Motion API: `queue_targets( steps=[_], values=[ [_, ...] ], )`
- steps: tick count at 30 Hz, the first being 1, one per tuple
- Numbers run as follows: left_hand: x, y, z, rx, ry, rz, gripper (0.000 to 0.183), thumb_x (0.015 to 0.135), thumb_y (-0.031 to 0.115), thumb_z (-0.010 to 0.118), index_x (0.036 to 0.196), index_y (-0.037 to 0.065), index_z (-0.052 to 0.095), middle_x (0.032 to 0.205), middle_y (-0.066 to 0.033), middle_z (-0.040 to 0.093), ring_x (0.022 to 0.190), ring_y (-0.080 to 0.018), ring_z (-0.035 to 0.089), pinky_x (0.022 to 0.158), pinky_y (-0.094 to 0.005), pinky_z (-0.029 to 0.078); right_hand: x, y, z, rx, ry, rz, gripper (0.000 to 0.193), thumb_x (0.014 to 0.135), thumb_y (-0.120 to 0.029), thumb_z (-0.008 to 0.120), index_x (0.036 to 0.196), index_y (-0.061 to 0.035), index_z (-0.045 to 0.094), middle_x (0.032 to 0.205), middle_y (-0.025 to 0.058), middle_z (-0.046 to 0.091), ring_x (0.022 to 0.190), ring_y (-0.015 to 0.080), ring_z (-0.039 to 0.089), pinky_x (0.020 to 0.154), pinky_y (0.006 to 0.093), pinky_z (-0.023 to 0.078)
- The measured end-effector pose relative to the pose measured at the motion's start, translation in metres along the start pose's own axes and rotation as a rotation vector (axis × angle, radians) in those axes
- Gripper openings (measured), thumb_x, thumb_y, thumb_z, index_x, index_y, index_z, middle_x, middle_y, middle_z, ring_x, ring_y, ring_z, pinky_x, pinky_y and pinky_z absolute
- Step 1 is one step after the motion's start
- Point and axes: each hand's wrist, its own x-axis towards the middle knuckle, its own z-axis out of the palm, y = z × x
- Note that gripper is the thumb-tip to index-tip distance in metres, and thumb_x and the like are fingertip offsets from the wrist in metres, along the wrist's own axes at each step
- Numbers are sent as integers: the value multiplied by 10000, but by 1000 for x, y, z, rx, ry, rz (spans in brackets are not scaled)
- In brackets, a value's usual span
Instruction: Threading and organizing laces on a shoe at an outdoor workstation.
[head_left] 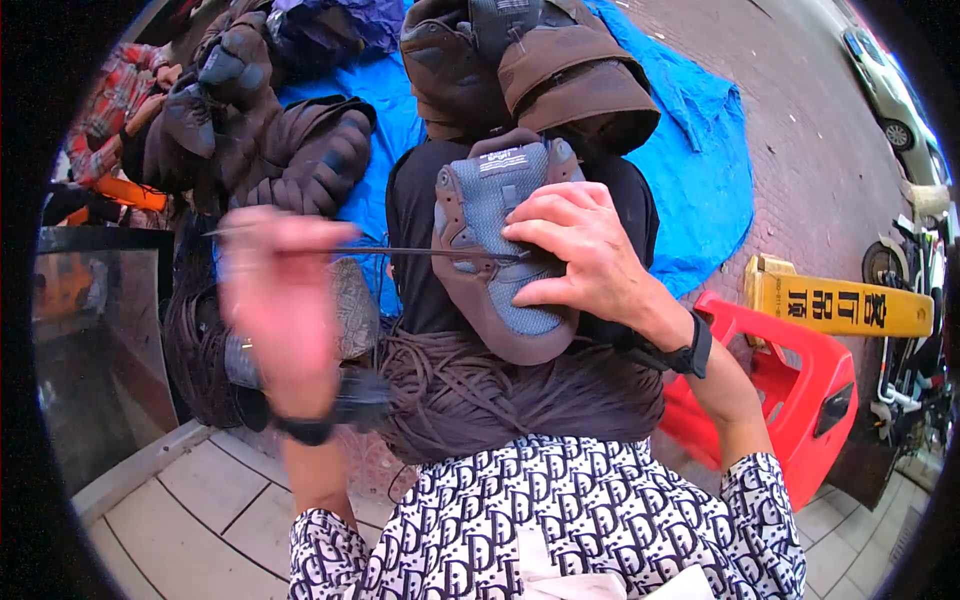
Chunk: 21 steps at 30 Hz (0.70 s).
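A brown and blue-grey shoe upper [512, 318] lies across my lap, toe toward me and tongue pointing away. My right hand [580, 250] grips its right side, the fingers curled over the tongue and the thumb lower down near the toe. From the lace holes a dark brown shoelace [400, 251] stretches taut to the left. Its other end is in my left hand [280, 300], which is raised off the shoe and smeared by motion. A thick bundle of loose brown laces [500, 400] is spread over my lap, just below the shoe.
More shoe uppers [575, 85] are heaped ahead on a blue tarp [700, 150], with another pile [310, 150] at far left. Another person's checked sleeve [105, 130] shows there. To my right stand a red plastic stool [790, 370] and a yellow sign [840, 300].
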Motion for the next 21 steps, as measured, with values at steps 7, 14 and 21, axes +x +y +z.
queue_targets(
  steps=[7,14,21],
  values=[
    [43,191,-340,-83,62,109,183,901,101,427,923,-49,530,953,-131,546,956,-235,511,910,-351,392,-12,3,0,75,149,12,481,552,-298,738,952,-65,609,1008,47,582,1011,227,511,883,366,340],
    [2,295,-453,458,521,324,337,937,165,311,1020,-68,540,1102,-169,550,1070,-250,498,979,-354,354,-77,25,0,-199,166,279,396,534,-155,709,906,-66,607,878,55,558,879,238,507,735,348,394],
    [5,318,-412,593,682,319,360,951,192,268,1105,-16,518,1161,-118,523,1087,-192,476,937,-290,349,-89,48,-15,-570,101,199,151,573,-187,667,573,-116,533,678,21,487,748,185,471,605,328,345]
  ],
)
